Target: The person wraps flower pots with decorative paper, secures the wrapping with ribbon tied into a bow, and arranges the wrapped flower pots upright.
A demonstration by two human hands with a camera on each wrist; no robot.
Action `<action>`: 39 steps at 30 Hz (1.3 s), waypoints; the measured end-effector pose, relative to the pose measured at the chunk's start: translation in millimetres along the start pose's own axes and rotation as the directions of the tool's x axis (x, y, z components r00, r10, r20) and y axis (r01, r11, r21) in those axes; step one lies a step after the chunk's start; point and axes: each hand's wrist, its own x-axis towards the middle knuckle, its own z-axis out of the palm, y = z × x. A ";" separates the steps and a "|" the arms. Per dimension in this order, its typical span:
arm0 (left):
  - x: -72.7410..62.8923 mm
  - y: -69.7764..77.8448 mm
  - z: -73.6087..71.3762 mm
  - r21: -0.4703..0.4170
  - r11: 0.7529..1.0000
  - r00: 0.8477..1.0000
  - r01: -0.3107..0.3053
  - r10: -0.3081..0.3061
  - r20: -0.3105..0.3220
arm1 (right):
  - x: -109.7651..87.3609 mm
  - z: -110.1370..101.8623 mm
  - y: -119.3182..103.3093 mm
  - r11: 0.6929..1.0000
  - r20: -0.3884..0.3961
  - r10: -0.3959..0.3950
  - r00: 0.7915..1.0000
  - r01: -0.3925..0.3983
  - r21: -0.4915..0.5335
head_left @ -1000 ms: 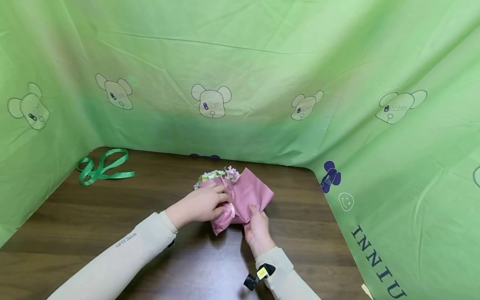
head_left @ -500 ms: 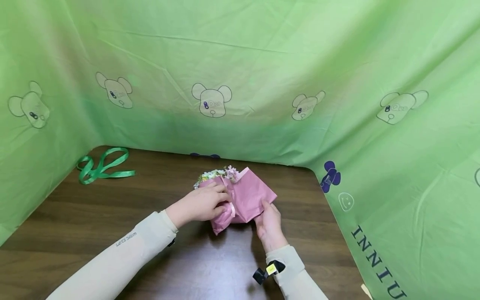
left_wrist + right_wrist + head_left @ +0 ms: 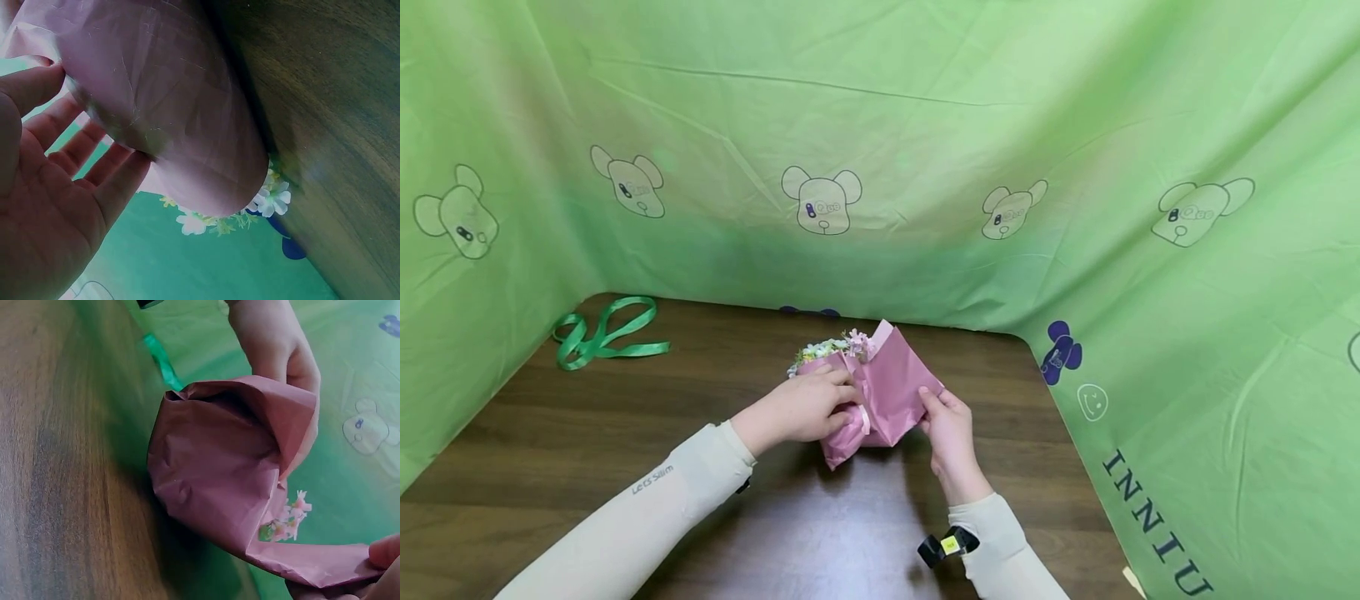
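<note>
A small bunch of artificial flowers [image 3: 820, 352] lies in pink wrapping paper [image 3: 891, 387] near the middle of the table. White, yellow and pink blossoms peek out at its far end. My left hand [image 3: 805, 406] holds the rolled left part from above, its fingertips and thumb [image 3: 34, 87] against the paper in the left wrist view. With thumb and fingers, my right hand [image 3: 951, 427] pinches the loose right flap, which stands raised beside the flowers. The open lower end of the paper roll [image 3: 212, 462] faces the right wrist camera. The stems are hidden inside.
A looped green ribbon [image 3: 602, 337] lies at the back left of the brown wooden table [image 3: 715, 350]. Green cloth [image 3: 917, 275] printed with bear heads hangs round the back and both sides.
My right hand has slid along the flap's edge to the right and lifted it, so its upper corner now stands higher and shows its pale inner side. My left hand has stayed put.
</note>
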 end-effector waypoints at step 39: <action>21.3 4.0 1.5 0.039 0.995 0.994 -0.094 0.091 0.065 | -2.7 12.1 -2.7 0.882 0.162 -0.202 0.966 0.252 -0.399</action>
